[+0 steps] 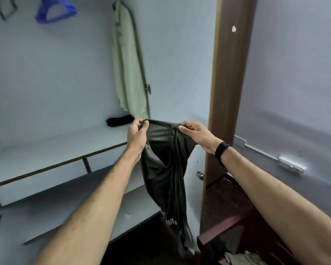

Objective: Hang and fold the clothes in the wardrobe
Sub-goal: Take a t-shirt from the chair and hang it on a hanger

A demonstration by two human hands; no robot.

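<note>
Both hands held up a dark garment in front of the open wardrobe.

Far to the left of the grip and high up, a blue plastic hanger [54, 11] hung with nothing on it, and below it the pale, smooth upper shelf [55, 148] carried a small black folded item [119, 120], just beside the left hand. Above the grip, a light green garment [127, 60] was already hung, thin and soft-looking. The left hand [137, 135] pinched one corner of the waistband of the dark garment [165, 169], and the right hand [196, 133] pinched the other corner; the cloth fell limp and slightly shiny between and under them, with pale letters low down. At the lower right more crumpled clothes [239, 258] waited, so I judge the task was only partly done.
</note>
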